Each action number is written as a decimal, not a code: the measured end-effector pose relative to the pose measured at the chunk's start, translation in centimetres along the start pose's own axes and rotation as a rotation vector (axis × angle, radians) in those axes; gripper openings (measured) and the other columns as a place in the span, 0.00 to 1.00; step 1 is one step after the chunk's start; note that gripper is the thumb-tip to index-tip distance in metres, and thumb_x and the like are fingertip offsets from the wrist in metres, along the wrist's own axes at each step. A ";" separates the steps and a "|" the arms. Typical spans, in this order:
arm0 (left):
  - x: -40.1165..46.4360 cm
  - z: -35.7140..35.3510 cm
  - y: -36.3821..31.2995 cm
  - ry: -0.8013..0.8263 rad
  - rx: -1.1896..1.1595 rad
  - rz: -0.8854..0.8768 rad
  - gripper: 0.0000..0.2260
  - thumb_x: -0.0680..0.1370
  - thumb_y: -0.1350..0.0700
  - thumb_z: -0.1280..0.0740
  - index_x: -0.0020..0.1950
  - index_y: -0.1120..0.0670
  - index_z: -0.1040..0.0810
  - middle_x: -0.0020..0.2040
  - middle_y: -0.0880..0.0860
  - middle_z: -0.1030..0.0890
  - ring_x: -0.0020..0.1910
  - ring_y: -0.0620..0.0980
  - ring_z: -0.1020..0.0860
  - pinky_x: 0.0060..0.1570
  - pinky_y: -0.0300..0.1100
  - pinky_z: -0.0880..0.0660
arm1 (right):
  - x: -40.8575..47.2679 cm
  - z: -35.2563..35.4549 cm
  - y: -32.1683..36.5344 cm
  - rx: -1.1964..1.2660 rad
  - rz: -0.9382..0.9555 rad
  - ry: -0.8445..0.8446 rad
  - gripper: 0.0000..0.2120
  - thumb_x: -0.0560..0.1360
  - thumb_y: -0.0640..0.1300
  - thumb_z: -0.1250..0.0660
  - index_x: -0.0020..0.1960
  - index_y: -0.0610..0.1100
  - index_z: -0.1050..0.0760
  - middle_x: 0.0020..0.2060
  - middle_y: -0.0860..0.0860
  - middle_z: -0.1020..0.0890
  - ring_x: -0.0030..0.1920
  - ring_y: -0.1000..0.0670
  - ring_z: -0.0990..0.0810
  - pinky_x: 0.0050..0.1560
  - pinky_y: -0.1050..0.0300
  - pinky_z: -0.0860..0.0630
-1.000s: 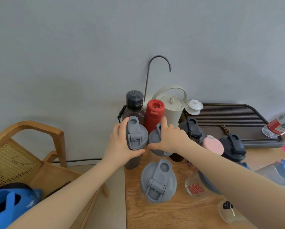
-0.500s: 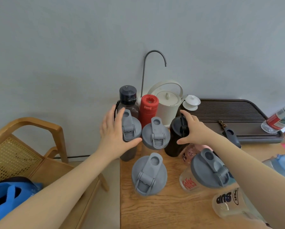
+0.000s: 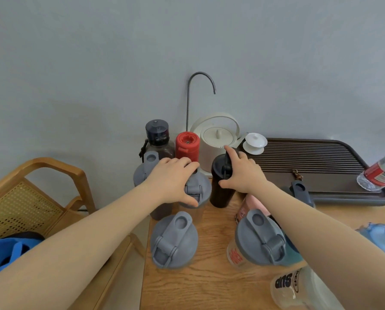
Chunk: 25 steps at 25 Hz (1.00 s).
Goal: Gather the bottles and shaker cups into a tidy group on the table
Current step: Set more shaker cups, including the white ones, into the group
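My left hand (image 3: 172,177) grips the lid of a grey-lidded shaker cup (image 3: 197,193) in the cluster at the table's back left. My right hand (image 3: 240,173) holds the top of a black shaker cup (image 3: 220,189) just right of it. Behind stand a dark bottle with a black cap (image 3: 158,137), a red bottle (image 3: 187,146) and another grey-lidded shaker (image 3: 142,173). Nearer me stand a grey-lidded shaker (image 3: 174,240), a clear one with red lettering (image 3: 256,240), a pink-lidded cup (image 3: 249,206) and a dark-lidded cup (image 3: 298,191), partly hidden by my arm.
A cream kettle (image 3: 217,139) with a curved spout pipe stands at the wall beside a white lidded cup (image 3: 255,143) on a dark slatted tray (image 3: 321,162). A plastic bottle (image 3: 380,173) lies on the tray's right. A wooden chair (image 3: 41,193) stands left of the table.
My left hand moved right from the leftmost grey shaker onto the middle grey shaker's lid. My right hand stays on the black shaker cup.
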<state>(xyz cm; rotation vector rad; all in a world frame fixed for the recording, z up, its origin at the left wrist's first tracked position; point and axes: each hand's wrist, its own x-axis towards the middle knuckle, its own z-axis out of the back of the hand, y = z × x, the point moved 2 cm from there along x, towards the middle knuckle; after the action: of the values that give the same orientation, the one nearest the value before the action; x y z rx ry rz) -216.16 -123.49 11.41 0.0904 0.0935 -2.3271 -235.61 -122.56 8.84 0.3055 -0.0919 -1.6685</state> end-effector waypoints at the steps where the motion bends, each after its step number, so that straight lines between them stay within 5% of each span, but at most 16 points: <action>1: 0.0 0.0 0.0 0.014 -0.004 0.004 0.44 0.65 0.34 0.32 0.73 0.52 0.46 0.72 0.51 0.37 0.68 0.53 0.36 0.67 0.49 0.40 | 0.5 0.0 0.1 0.021 0.011 -0.001 0.48 0.64 0.53 0.29 0.74 0.54 0.56 0.69 0.40 0.37 0.64 0.34 0.33 0.60 0.42 0.31; 9: 0.0 -0.6 -0.7 0.082 0.008 0.032 0.48 0.64 0.35 0.31 0.74 0.52 0.52 0.73 0.54 0.42 0.62 0.55 0.30 0.58 0.50 0.26 | 3.0 -0.6 1.0 0.077 0.099 0.009 0.49 0.65 0.57 0.28 0.75 0.52 0.56 0.71 0.39 0.38 0.67 0.34 0.35 0.64 0.40 0.32; 14: 0.0 -0.7 -0.6 0.027 0.035 0.004 0.46 0.66 0.36 0.32 0.74 0.53 0.51 0.74 0.56 0.44 0.72 0.55 0.45 0.69 0.48 0.41 | 0.3 3.1 -1.7 0.078 0.119 -0.069 0.45 0.69 0.58 0.31 0.75 0.49 0.55 0.75 0.43 0.44 0.75 0.41 0.48 0.73 0.41 0.49; 17: -0.1 -0.8 -0.6 0.008 0.033 -0.033 0.43 0.68 0.36 0.33 0.74 0.53 0.50 0.76 0.56 0.48 0.74 0.56 0.51 0.72 0.50 0.48 | -3.6 5.9 -2.7 0.293 0.126 -0.107 0.35 0.73 0.51 0.33 0.74 0.46 0.46 0.72 0.46 0.35 0.72 0.47 0.38 0.70 0.53 0.40; 21: -1.2 -0.1 -1.2 -0.151 -0.185 -0.257 0.31 0.70 0.37 0.41 0.68 0.54 0.33 0.71 0.55 0.34 0.72 0.54 0.41 0.69 0.48 0.43 | -10.3 5.7 -1.5 0.194 0.175 0.229 0.31 0.72 0.53 0.33 0.71 0.52 0.41 0.66 0.56 0.32 0.63 0.59 0.34 0.58 0.70 0.37; 25: -3.8 0.3 -1.2 -0.161 -0.382 -0.439 0.25 0.72 0.40 0.44 0.61 0.53 0.26 0.55 0.48 0.23 0.55 0.47 0.25 0.54 0.42 0.28 | -14.2 1.5 -0.8 -0.062 0.084 0.451 0.51 0.64 0.57 0.26 0.75 0.56 0.57 0.74 0.52 0.47 0.71 0.47 0.40 0.68 0.51 0.35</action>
<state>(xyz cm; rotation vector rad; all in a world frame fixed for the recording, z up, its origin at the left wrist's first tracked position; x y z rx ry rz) -214.42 -119.98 12.11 -0.3397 0.5179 -2.6928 -235.48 -108.69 12.12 0.6146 0.2799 -1.4806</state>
